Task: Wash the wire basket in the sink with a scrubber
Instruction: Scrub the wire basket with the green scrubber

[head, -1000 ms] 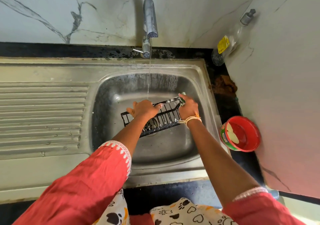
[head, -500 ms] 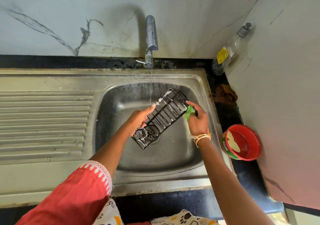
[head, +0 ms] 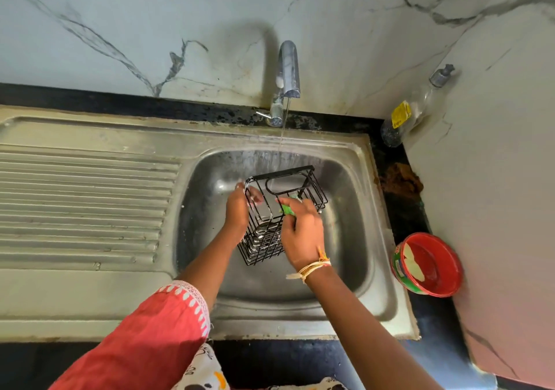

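Upended now, wire basket [head: 282, 212]; right fingers [head: 283, 202] pinch scrubber [head: 287, 209].

Soft daylight, perhaps slight edge warping.

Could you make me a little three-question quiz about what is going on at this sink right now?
1. True or false: water runs from the tap onto the wire basket.
2. Which hand has the green scrubber in its grip? A) left hand B) right hand C) neither
3. Fill in: the red tub stands on the dark counter to the ____ of the sink.

Key: 1 true. 2 B; the left hand holds the basket's side. 3 right.
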`<move>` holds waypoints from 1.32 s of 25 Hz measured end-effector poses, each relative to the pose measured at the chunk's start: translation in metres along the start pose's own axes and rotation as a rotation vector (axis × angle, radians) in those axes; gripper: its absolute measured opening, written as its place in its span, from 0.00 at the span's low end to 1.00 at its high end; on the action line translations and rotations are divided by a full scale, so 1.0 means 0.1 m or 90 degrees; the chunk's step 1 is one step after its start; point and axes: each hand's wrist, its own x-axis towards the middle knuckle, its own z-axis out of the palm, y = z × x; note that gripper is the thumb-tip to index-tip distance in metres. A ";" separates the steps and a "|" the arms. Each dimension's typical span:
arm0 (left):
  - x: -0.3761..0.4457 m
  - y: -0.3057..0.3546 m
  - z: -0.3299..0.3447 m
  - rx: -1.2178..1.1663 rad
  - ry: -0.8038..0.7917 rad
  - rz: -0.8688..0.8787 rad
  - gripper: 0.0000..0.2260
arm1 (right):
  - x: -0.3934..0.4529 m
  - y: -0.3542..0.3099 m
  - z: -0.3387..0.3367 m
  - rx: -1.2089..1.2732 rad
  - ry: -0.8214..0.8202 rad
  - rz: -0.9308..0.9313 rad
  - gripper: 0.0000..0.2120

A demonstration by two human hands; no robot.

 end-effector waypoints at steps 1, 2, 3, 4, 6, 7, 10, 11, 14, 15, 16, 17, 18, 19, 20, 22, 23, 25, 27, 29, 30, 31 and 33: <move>0.01 0.11 0.01 -0.002 0.020 0.017 0.26 | -0.02 -0.05 0.03 -0.002 -0.016 -0.013 0.22; 0.01 0.20 0.00 0.009 0.038 0.036 0.26 | -0.02 -0.09 0.04 0.000 -0.037 -0.030 0.23; 0.00 0.26 -0.02 0.032 0.062 0.058 0.24 | -0.02 -0.13 0.02 0.006 -0.059 -0.047 0.24; 0.01 0.28 -0.06 0.052 0.097 0.083 0.23 | -0.01 -0.17 -0.03 0.008 -0.069 -0.064 0.25; 0.03 0.26 -0.14 0.052 0.161 0.113 0.23 | 0.03 -0.26 -0.18 0.005 -0.023 -0.085 0.24; 0.03 0.24 -0.16 0.053 0.170 0.119 0.24 | 0.10 -0.28 -0.25 -0.009 0.017 -0.076 0.21; 0.00 0.20 -0.17 0.071 0.155 0.141 0.24 | 0.49 -0.23 -0.24 -0.142 0.029 0.054 0.15; 0.00 0.20 -0.18 0.074 0.150 0.144 0.24 | 0.54 -0.25 -0.16 -0.177 0.031 0.058 0.16; 0.04 0.21 -0.20 0.066 0.171 0.140 0.24 | 0.29 -0.37 0.29 -0.201 0.041 -0.190 0.19; 0.05 0.20 -0.22 0.061 0.166 0.143 0.25 | 0.17 -0.36 0.37 -0.211 0.016 -0.305 0.19; 0.07 0.19 -0.22 0.058 0.158 0.148 0.24 | 0.15 -0.31 0.37 -0.219 -0.014 -0.399 0.18; 0.08 0.19 -0.22 0.065 0.154 0.150 0.24 | 0.23 -0.23 0.31 -0.223 -0.035 -0.465 0.19; 0.09 0.19 -0.22 0.070 0.153 0.146 0.25 | 0.35 -0.14 0.23 -0.224 -0.042 -0.486 0.19; 0.09 0.19 -0.22 0.067 0.154 0.139 0.25 | 0.46 -0.07 0.16 -0.231 -0.041 -0.445 0.19; 0.10 0.18 -0.22 0.057 0.154 0.132 0.25 | 0.54 -0.03 0.10 -0.242 -0.039 -0.353 0.17; 0.11 0.19 -0.21 0.066 0.160 0.128 0.24 | 0.55 -0.06 0.13 -0.257 -0.021 -0.098 0.18; 0.11 0.18 -0.22 0.081 0.168 0.128 0.24 | 0.50 -0.13 0.18 -0.262 -0.004 -0.020 0.19; 0.13 0.16 -0.23 0.092 0.185 0.128 0.24 | 0.39 -0.25 0.26 -0.280 -0.008 -0.043 0.23; 0.13 0.16 -0.23 0.085 0.183 0.144 0.24 | 0.29 -0.35 0.28 -0.294 -0.088 -0.203 0.27; 0.12 0.15 -0.22 0.066 0.169 0.150 0.22 | 0.35 -0.41 0.23 -0.281 -0.186 -0.296 0.21; 0.12 0.14 -0.22 0.050 0.171 0.138 0.22 | 0.46 -0.42 0.18 -0.287 -0.202 -0.290 0.16; 0.13 0.14 -0.23 0.025 0.177 0.116 0.22 | 0.59 -0.41 0.14 -0.296 -0.171 -0.258 0.12; 0.15 0.12 -0.23 -0.054 0.185 0.072 0.20 | 0.86 -0.34 0.06 -0.273 -0.031 -0.107 0.11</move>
